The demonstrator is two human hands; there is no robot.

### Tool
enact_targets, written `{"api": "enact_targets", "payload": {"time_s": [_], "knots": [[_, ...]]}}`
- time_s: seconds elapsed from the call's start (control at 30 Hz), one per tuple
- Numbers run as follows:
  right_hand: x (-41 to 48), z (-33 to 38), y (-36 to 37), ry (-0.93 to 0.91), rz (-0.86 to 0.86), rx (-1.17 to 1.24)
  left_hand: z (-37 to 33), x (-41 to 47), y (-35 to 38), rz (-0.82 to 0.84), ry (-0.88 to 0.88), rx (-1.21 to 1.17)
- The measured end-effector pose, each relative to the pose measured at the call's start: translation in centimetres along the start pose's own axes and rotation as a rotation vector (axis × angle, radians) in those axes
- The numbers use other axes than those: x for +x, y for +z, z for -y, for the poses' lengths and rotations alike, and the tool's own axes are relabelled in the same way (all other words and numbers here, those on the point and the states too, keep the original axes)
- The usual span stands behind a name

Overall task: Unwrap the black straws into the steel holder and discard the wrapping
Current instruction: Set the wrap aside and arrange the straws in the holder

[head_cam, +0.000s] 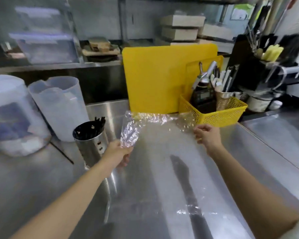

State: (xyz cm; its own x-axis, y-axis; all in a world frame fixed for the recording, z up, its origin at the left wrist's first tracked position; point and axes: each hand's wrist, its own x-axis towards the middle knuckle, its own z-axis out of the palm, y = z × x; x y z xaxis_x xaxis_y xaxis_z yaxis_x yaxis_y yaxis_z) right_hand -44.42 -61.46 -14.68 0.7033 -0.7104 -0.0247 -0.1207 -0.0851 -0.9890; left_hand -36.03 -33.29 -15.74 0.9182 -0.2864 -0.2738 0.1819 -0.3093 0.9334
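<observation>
The steel holder (91, 144) stands on the steel counter at left of centre, packed with black straws (87, 129); a few straw tips stick up at its far rim. A clear crinkled plastic wrapping (152, 119) stretches in the air between my hands. My left hand (118, 155) grips its bunched left end just right of the holder. My right hand (206, 136) pinches the wrapping's right end near the yellow basket. One loose black straw (62, 153) lies on the counter left of the holder.
Two translucent plastic containers (59, 107) stand at the left. A yellow cutting board (155, 78) leans upright at the back. A yellow basket (214, 111) with utensils and a bottle sits to its right. The steel counter (154, 187) spreads in front.
</observation>
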Motion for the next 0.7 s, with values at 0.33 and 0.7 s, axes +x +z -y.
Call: {"api": "enact_targets", "payload": {"time_s": [0.33, 0.7], "knots": [[-0.3, -11.8, -2.4, 0.163, 0.073, -0.289, 8.5, 0.1, 4.5, -0.104, -0.184, 0.219], [2.4, -9.0, -0.2, 0.003, 0.121, -0.75, 8.0, -1.1, 2.3, -0.159, -0.055, 0.487]]}}
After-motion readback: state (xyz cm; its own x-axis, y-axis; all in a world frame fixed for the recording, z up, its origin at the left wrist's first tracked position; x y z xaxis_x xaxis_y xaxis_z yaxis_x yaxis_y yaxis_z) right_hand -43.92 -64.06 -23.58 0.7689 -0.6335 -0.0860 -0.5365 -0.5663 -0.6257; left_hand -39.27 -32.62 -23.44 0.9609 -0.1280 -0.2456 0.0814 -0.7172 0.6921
